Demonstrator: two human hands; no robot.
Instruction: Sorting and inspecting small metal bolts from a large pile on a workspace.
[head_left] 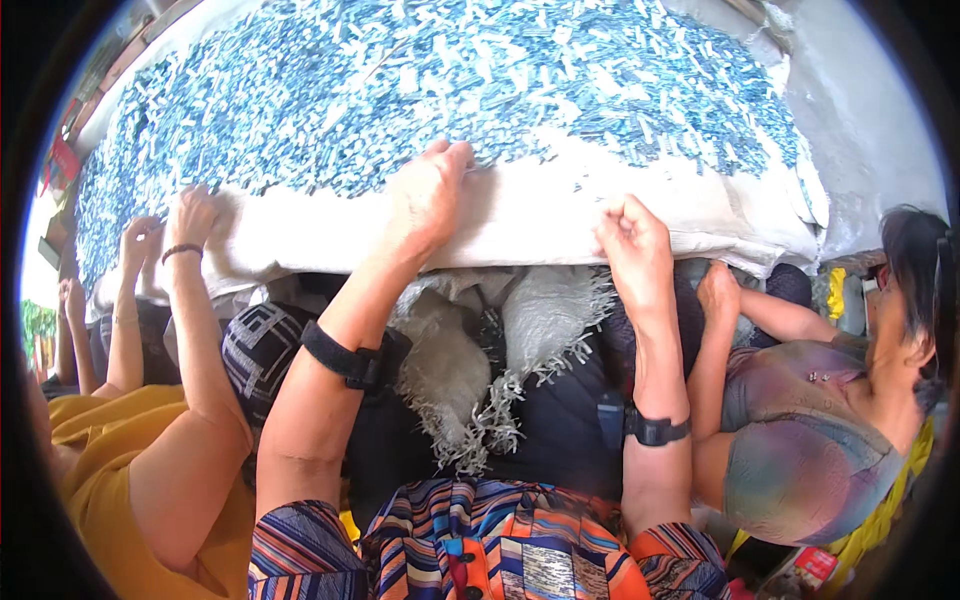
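A wide heap of small blue and white strips (430,85) covers most of a white cloth (530,215) in front of me. My left hand (428,200) is at the near edge of the heap, its thumb and fingers closed together. Whatever it pinches is too small to make out. Farther right, my right hand (638,245) is over the bare front border of the cloth, fingers curled into a pinch. Its fingertips hide anything they may hold. Each of my forearms has a black band around it.
On my left, a co-worker in a mustard top (130,470) reaches to the heap. Another person in a multicoloured top (800,440) sits close on my right, a hand by the cloth's edge. A frayed grey woven sack (445,360) hangs over my lap.
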